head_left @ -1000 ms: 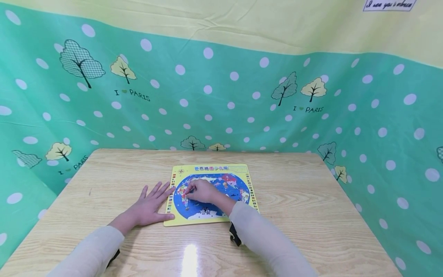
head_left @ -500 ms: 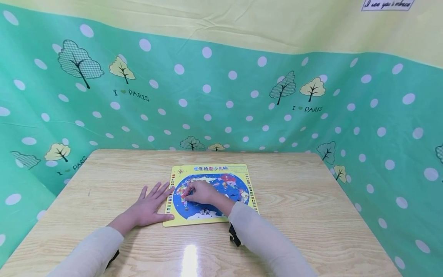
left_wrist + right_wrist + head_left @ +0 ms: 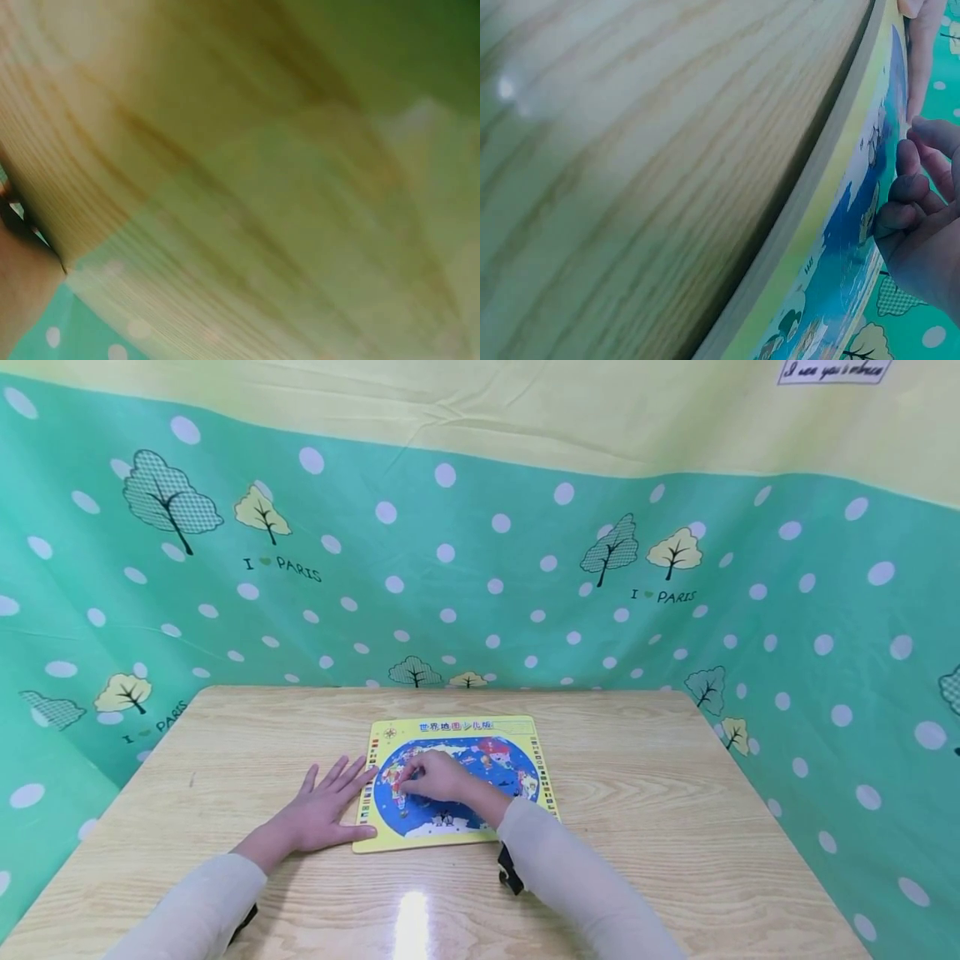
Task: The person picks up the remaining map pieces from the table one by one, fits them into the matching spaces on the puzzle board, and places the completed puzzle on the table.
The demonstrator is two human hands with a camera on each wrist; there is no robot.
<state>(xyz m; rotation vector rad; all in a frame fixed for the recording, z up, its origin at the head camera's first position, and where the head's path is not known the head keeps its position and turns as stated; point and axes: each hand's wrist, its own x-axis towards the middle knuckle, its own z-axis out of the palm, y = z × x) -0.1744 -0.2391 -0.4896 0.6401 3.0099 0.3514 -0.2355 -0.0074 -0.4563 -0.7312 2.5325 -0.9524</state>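
A yellow-bordered children's world map board lies flat on the wooden table, its blue oval map filled with coloured continents. My left hand is spread with straight fingers, its fingertips and thumb resting on the board's left border. My right hand reaches across the map. Its thumb and forefinger come close together over the red and orange land at the left of the map; I cannot tell whether a small piece is between them. In the right wrist view the other fingers are curled in, close to the map surface.
The wooden table stretches out on both sides of the board. Behind and beside it hangs a green curtain with white dots and printed trees. Black straps show at both wrists. The left wrist view shows mostly blurred table.
Both hands keep nearly the same place, and the board stays put. The whole head view shifts very slightly.
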